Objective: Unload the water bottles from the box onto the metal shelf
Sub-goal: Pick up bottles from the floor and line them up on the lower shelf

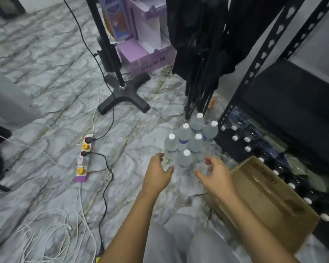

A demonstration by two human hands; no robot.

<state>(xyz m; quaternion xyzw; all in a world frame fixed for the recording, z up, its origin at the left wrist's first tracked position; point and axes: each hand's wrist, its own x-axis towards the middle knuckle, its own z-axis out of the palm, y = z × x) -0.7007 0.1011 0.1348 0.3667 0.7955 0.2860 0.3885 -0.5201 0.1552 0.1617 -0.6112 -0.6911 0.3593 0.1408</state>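
Clear thin plastic is what the six water bottles point(190, 141) are made of, each with a white cap, and they are standing upright in a tight cluster on the floor point(46, 73), just in front of the metal shelf point(258, 59). They look full, so I am judging each one to be moderately heavy for its size, with a soft wall that is giving a little under pressure and a smooth skin that could be slipping if it is wet. The best place to take hold is probably the body below the shoulder, or the neck under the cap.

The left hand point(158, 170) and the right hand point(216, 172) are both hovering with fingers spread wide, holding nothing, on either side of the nearest bottle point(185, 158) and not touching it. The cardboard box point(270, 202) is lying beside the right forearm, against the shelf; I cannot tell if anything is inside. More bottles point(241, 139) are already sitting on the lowest level of the shelf.

The floor is glossy, marble-patterned and hard, so a knocked bottle may be rolling. A power strip point(84, 158) with plugged cables and loose white wires point(51, 234) is lying to the left, near enough to be a concern if water is spilling.
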